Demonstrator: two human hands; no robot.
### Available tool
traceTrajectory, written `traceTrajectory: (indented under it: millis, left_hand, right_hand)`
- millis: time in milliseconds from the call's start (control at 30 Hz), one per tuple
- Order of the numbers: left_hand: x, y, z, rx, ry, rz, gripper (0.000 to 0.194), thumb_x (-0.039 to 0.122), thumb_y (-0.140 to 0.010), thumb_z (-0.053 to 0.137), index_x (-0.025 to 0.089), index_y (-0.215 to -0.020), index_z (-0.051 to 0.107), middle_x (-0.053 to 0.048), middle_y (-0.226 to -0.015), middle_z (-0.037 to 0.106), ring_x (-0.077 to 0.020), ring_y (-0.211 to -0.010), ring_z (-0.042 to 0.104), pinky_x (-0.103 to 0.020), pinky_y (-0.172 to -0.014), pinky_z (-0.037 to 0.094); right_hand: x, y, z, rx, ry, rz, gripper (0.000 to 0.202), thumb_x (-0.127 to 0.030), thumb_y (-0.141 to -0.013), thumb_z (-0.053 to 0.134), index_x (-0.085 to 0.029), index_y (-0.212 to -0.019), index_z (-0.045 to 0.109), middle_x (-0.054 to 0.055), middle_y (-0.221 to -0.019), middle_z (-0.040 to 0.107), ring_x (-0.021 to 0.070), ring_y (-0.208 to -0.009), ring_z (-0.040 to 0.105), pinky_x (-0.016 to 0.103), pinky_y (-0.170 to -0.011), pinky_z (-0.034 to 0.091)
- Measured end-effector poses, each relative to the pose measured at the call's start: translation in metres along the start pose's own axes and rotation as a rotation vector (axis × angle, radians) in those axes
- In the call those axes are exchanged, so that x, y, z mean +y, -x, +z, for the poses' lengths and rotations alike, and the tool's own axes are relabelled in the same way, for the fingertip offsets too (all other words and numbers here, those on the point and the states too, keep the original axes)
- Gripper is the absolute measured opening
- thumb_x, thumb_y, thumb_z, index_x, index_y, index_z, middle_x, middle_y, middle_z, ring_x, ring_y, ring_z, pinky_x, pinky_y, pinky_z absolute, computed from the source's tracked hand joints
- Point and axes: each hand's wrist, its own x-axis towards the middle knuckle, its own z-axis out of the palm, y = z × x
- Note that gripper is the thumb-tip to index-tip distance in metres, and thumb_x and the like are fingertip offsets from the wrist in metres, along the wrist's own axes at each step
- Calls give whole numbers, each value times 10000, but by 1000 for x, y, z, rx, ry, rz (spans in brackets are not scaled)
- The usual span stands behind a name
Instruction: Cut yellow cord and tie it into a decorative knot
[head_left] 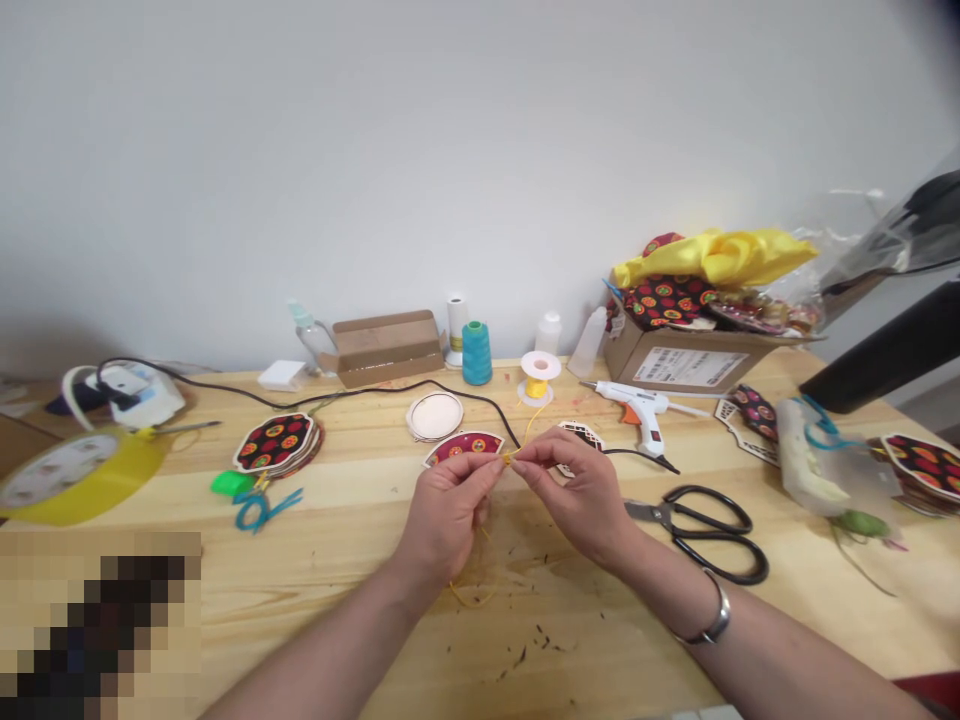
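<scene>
Both hands meet above the middle of the table, fingertips almost touching. My left hand [450,505] is closed in a pinch on a thin yellow cord [534,425]. Opposite it, my right hand [574,485] pinches the same cord, and a small yellow bit shows between the fingertips. The cord runs up to a white spool [541,368], and a loose length hangs below my left hand. Just behind the fingers lies a fan-shaped red patterned piece [469,445]. A piece with black lattice [581,434] is partly hidden behind my right hand.
Black-handled scissors [716,530] lie right of my right hand, with a white glue gun [634,408] behind them. A teal thread cone [476,352] stands near the wall. Stacked patterned pieces [276,443] and yellow tape [90,475] are at left; a filled cardboard box [690,365] stands back right.
</scene>
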Motion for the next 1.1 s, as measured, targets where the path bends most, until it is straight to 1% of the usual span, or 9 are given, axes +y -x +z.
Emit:
traceTrajectory:
  millis: [133,200,300,400,533,633,800,967,1100]
  left_hand:
    - [2,0,0,22,43,-28,221,300,-590,752,120,-686,669,77,-413,419,-18,-393,314,-143,-372,213]
    - [3,1,0,23,73,-62,229,298,-588,756,115,-691,665,82,-410,395,-16,-395,299,-137,-367,204]
    - [5,0,0,2,130,-99,218,284,-592,758,115,-686,657,91,-413,363,-12,-395,270,-130,-363,191]
    - [6,0,0,-22,171,-122,210,266,-584,764,117,-682,652,92,-425,355,-10,-400,260,-126,-362,186]
    - [5,1,1,-27,155,-141,222,274,-584,766,113,-691,657,85,-440,373,-11,-407,269,-124,-360,183]
    - [4,2,2,-30,125,-122,219,288,-591,761,117,-687,663,82,-425,376,-17,-403,279,-131,-361,193]
    - [1,3,2,-15,60,-64,212,298,-591,756,126,-685,673,74,-435,416,-19,-393,298,-145,-363,210]
    - [-4,3,-1,-14,-93,65,191,317,-669,700,141,-743,689,73,-422,424,-28,-394,313,-160,-387,224]
    - [-6,3,-4,-9,-179,105,219,342,-687,682,145,-782,690,65,-441,443,-37,-406,316,-171,-394,215]
  right_hand:
    - [0,2,1,-7,7,-7,50,-202,-740,659,-179,-704,632,16,-694,604,132,-674,552,262,-627,442]
    - [1,2,0,-10,-1,-40,55,-219,-730,675,-180,-747,641,20,-719,609,135,-691,556,263,-639,448]
    - [4,2,0,-21,18,-109,69,-181,-751,646,-181,-820,645,25,-747,598,141,-730,559,272,-672,453]
    - [6,2,1,-27,77,-166,98,-133,-770,605,-186,-844,642,29,-755,587,148,-747,555,285,-685,451]
    - [7,2,1,7,154,-255,88,-134,-780,594,-193,-821,644,37,-769,597,158,-755,548,300,-686,443]
    - [5,3,1,22,174,-299,81,-137,-786,592,-194,-804,647,40,-758,597,160,-743,540,303,-678,438]
    - [4,3,1,14,140,-255,93,-124,-794,575,-188,-765,636,38,-754,593,155,-740,537,294,-670,433]
    - [3,2,0,-39,58,-154,112,-123,-809,551,-186,-737,608,18,-735,573,140,-724,534,281,-672,430]
    - [2,2,0,-47,44,-99,113,-138,-803,557,-189,-714,603,17,-729,571,145,-722,537,287,-672,427]
